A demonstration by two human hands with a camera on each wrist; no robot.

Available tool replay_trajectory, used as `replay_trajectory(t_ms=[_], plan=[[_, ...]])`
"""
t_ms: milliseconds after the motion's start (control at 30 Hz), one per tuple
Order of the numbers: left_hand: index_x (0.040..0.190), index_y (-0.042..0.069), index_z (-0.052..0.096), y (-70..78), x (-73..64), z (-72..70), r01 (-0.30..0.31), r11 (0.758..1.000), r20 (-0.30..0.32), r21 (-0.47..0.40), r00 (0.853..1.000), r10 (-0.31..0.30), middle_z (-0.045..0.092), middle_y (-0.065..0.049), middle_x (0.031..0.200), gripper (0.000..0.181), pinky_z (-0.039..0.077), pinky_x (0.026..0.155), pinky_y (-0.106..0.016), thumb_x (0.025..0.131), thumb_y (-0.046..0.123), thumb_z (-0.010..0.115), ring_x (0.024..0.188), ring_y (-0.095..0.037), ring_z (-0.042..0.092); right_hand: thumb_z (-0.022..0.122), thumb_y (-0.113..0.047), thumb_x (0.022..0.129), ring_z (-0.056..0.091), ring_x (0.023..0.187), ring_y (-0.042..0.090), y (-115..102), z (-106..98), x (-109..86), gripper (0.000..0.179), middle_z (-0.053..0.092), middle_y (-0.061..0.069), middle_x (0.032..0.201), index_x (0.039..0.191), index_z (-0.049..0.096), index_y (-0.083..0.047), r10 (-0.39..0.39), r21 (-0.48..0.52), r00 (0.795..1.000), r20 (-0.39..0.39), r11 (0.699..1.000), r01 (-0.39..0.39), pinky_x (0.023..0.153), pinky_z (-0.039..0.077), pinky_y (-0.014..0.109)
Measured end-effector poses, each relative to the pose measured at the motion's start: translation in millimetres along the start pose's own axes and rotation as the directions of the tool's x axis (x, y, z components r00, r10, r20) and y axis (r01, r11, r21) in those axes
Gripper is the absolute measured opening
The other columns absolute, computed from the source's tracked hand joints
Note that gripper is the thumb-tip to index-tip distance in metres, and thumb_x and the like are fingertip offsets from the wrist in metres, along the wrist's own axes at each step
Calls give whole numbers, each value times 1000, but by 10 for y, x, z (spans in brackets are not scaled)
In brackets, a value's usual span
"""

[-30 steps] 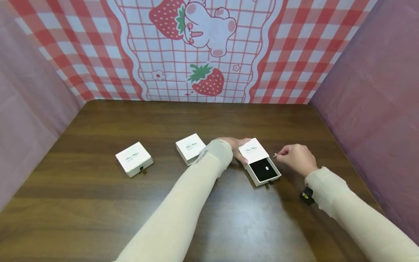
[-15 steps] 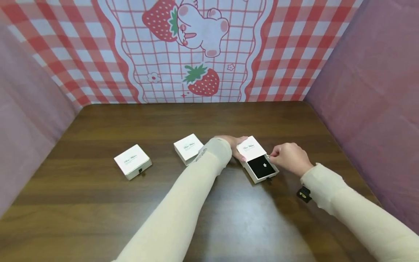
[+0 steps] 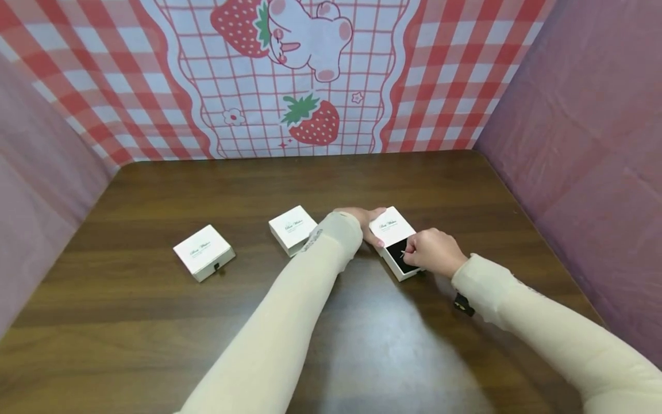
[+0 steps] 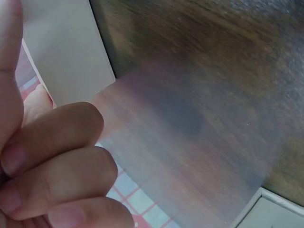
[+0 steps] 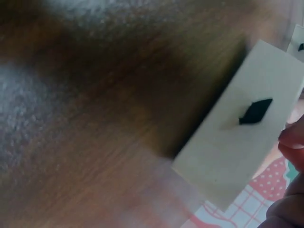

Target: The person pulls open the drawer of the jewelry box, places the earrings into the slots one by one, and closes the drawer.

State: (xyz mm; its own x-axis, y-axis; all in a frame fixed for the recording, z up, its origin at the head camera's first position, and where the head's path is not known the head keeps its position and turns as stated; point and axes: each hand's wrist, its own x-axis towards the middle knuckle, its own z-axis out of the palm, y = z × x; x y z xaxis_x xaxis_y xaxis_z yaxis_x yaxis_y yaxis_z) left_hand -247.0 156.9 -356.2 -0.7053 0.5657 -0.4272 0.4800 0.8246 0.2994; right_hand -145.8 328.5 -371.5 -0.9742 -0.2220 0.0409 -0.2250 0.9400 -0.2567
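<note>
In the head view my left hand (image 3: 362, 221) holds a small white gift box (image 3: 393, 226) at its left side, thumb and fingers around the sleeve. The box's drawer is pulled out, showing a black lining (image 3: 395, 252). Over that lining my right hand (image 3: 434, 251) pinches a tiny silvery earring (image 3: 403, 253), mostly hidden by the fingertips. My right hand also covers the drawer's right part. The right wrist view shows the drawer front (image 5: 223, 142) with its black pull tab (image 5: 256, 111). Curled left fingers (image 4: 66, 161) lie beside the box's pale side (image 4: 71, 52) in the left wrist view.
Two more white boxes, both with lettered lids, stand on the wooden table (image 3: 155, 322): a middle box (image 3: 292, 226) partly behind my left sleeve, and a left box (image 3: 203, 250). A checked strawberry cloth (image 3: 439, 75) hangs at the back, with pink cloth on both sides.
My right hand has moved left with the pinched earring, from beside the drawer to over its black lining. The flower-shaped piece seen there before is now covered. My left hand keeps holding the box.
</note>
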Motion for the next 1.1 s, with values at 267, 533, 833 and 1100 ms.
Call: replay_trajectory(t_ms=[267, 533, 833, 1100], plan=[[154, 38, 14, -20, -15, 6, -4, 999, 3, -35, 1000, 4, 37, 0, 151, 93, 37, 100, -35, 81, 55, 69, 128, -17, 43, 69, -12, 72, 49, 51, 15, -6, 71, 23, 18, 52, -8, 53, 57, 59, -18, -7, -84, 1000, -1, 996, 7, 45, 43, 39], [154, 37, 13, -28, -2, 14, -16, 998, 9, -57, 1000, 17, 35, 1, 152, 94, 36, 100, -33, 81, 55, 69, 130, -15, 41, 69, -11, 71, 48, 49, 16, 9, 106, 14, 21, 50, -7, 52, 56, 56, -18, -44, -131, 999, -28, 991, 40, 43, 41, 40], [154, 38, 13, -34, -12, 14, -7, 997, 28, -71, 1000, 9, 33, 2, 153, 94, 35, 101, -30, 80, 56, 69, 130, -14, 40, 68, -10, 71, 47, 50, 14, 1, 112, 9, 19, 51, -8, 53, 56, 59, -18, -44, -116, 999, 21, 992, 46, 43, 40, 37], [154, 36, 15, -47, -28, 19, -30, 996, -2, -79, 1000, 30, 36, 2, 152, 92, 34, 102, -30, 82, 51, 70, 130, -15, 41, 68, -12, 74, 50, 60, 11, 126, -39, 37, 7, 65, -5, 68, 74, 75, -13, -1, 58, 991, 130, 998, -7, 54, 44, 32]])
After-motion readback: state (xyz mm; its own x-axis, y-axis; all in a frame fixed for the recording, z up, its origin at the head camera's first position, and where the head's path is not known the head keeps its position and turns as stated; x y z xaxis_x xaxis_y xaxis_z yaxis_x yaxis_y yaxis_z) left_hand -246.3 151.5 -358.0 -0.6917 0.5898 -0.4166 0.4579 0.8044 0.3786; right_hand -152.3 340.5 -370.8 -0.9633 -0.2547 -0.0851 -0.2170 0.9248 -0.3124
